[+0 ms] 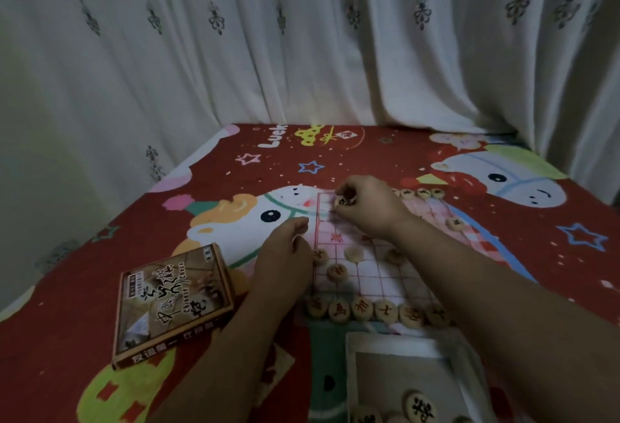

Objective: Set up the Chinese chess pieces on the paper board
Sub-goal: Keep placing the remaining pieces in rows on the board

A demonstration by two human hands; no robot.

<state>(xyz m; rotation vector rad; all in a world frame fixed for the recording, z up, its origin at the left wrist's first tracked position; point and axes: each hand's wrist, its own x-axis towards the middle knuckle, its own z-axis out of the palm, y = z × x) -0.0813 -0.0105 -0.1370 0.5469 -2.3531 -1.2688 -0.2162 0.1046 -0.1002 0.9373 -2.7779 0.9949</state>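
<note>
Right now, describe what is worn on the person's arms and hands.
Nothing is worn that shows. Both forearms are bare from the frame's lower edge to the wrists: no sleeves or watch in view. The left hand and right hand are ungloved, and no ring can be made out, though the dim, blurred picture hides fine detail on the fingers.

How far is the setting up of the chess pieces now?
Done: the near red row is lined up, with a few pieces ahead of it. In hand: the right hand sets a black piece at the far left corner; the left hand rests on the paper board. Left: most black pieces, some in the tray.
</note>
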